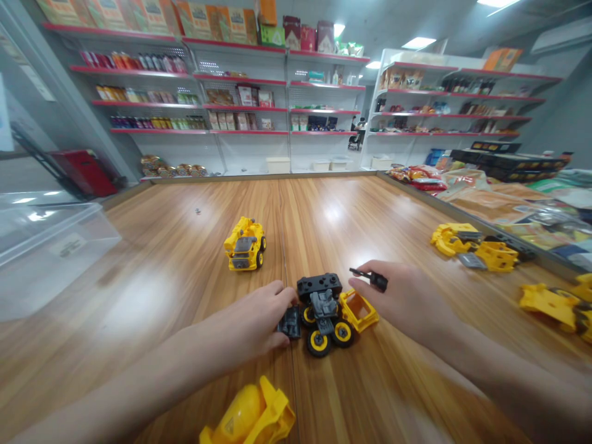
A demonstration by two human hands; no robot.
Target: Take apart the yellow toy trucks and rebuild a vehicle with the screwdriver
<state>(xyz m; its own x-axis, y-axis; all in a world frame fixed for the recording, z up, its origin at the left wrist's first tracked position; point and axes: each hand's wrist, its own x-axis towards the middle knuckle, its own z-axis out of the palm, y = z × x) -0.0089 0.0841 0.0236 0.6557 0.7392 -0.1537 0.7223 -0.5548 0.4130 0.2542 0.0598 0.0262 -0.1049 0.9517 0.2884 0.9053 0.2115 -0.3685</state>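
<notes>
Shelving (245, 108) packed with boxes, bottles and pouches stands beyond the far edge of a wood-grain counter (324, 216). Packaged goods (490, 191) lie along the counter's right edge. At the left edge is a clear plastic bin (97, 216) with a pale label; its contents cannot be made out. Small white bins (278, 164) sit low by the shelving, their insides hidden.

Both hands are over the near half. The left hand (261, 314) is narrowed, thumb and fingers around a black plastic part (290, 322). The right hand (402, 295) is closed on a small screwdriver (378, 282), its shaft pointing toward the far left corner.

Near the near edge lies a yellow mixer-drum piece (245, 413), partly cut off from view. A yellow toy truck (245, 245) stands upright on its wheels beyond the left hand, well in from the left edge. Yellow toy vehicle pieces (496, 254) lie near the right edge, with more (548, 303) closer to the near right corner.

Between the hands, crowded together, are a black chassis (319, 283), a yellow cab frame (363, 316), a gray seat piece (322, 304) and black wheels with yellow hubs (319, 342). Toward the far left corner rests a tiny gray item (198, 211), too small to identify.
</notes>
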